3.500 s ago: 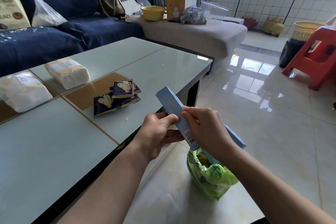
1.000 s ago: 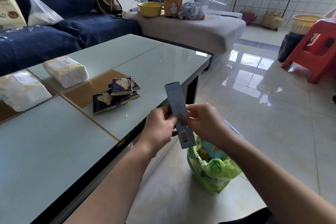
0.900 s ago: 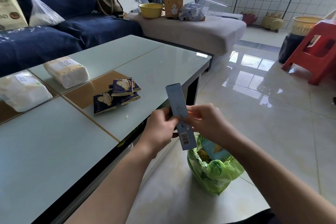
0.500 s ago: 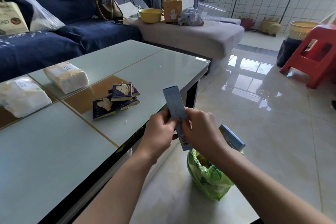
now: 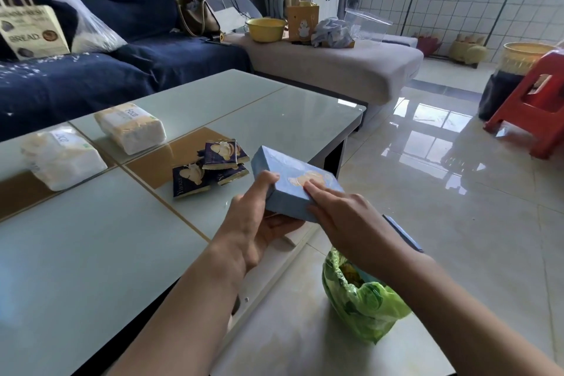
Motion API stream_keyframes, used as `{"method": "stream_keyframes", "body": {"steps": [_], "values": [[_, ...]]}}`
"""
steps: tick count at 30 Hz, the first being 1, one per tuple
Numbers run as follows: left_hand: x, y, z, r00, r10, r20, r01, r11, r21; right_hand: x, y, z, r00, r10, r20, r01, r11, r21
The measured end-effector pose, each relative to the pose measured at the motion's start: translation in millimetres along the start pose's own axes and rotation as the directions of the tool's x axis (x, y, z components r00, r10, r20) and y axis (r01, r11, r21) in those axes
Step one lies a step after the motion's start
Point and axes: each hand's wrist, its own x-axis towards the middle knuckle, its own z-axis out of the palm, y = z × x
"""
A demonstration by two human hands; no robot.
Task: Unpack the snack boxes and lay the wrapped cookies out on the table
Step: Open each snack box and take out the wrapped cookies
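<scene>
Pale blue snack box (image 5: 288, 183), navy cookie wrappers (image 5: 210, 168), green bag (image 5: 360, 299).

Low table (image 5: 91, 253): pale glossy glass top, mirror-like reflections. Light blue snack box (image 5: 293, 189): matt paperboard, faint sheen. Dark navy wrapped cookies (image 5: 210, 168): shiny foil-like film. Green bag (image 5: 360, 305): thin crinkled glossy plastic. Cream floor (image 5: 457, 223): polished tile. Navy sofa (image 5: 122, 70): matt cloth.

The wrapped cookies (image 5: 210, 169) lie mid-desk (image 5: 91, 253), just left of the snack box (image 5: 290, 189) held over the desk's near edge; two tissue packs (image 5: 131, 127) sit further left; a bag (image 5: 360, 305) stands on the floor, right of the desk; the sofa (image 5: 122, 70) runs behind.
</scene>
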Motion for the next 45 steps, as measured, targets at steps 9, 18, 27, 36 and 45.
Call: {"method": "stream_keyframes", "body": {"steps": [9,18,27,36,45], "values": [[-6.3,14.5,-18.0,0.997,0.079,-0.004,-0.079,0.997,-0.007,12.6,-14.2,7.8,0.978,-0.032,-0.207,0.053,0.994,0.098],[-11.4,24.8,-44.4,0.999,0.044,0.017,-0.043,0.999,-0.014,25.3,-27.7,15.8,0.989,-0.125,-0.076,0.124,0.992,-0.021],[-17.0,23.4,-57.4,0.981,0.139,0.134,-0.146,0.988,0.043,25.3,-29.5,23.7,0.95,-0.114,-0.291,0.149,0.984,0.102],[-15.8,25.4,-53.2,0.995,0.056,0.081,-0.054,0.998,-0.026,21.0,-25.8,32.6,0.945,-0.177,-0.275,0.216,0.969,0.118],[-19.3,25.1,-51.9,0.989,0.045,0.144,-0.045,0.999,-0.006,20.1,-30.2,33.2,0.961,-0.189,-0.201,0.214,0.971,0.11]]}}
